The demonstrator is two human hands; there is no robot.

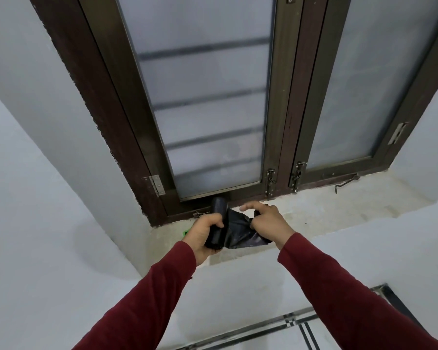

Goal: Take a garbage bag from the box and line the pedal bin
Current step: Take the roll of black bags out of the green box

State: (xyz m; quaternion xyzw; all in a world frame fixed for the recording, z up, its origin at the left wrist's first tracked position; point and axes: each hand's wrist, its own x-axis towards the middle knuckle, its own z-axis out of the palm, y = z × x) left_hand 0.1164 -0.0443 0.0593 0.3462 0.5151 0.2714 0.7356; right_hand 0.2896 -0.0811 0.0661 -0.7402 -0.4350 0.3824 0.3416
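Observation:
A black roll of garbage bags (218, 205) is held upright over the window sill (326, 198), with my left hand (204, 234) wrapped around its lower part. A loose black bag (238, 231) is unrolled from it to the right. My right hand (266, 223) pinches the far edge of that bag between thumb and fingers, the index finger stretched out. A small green piece (186, 233) peeks out behind my left hand; what it belongs to cannot be told. The pedal bin is not in view.
Dark brown window frames (281, 137) with frosted panes stand right behind the hands. Metal latches (270, 181) and a hook (345, 185) sit on the sill. White walls close in on the left and below. Tiled floor with dark stripes (301, 324) shows at the bottom right.

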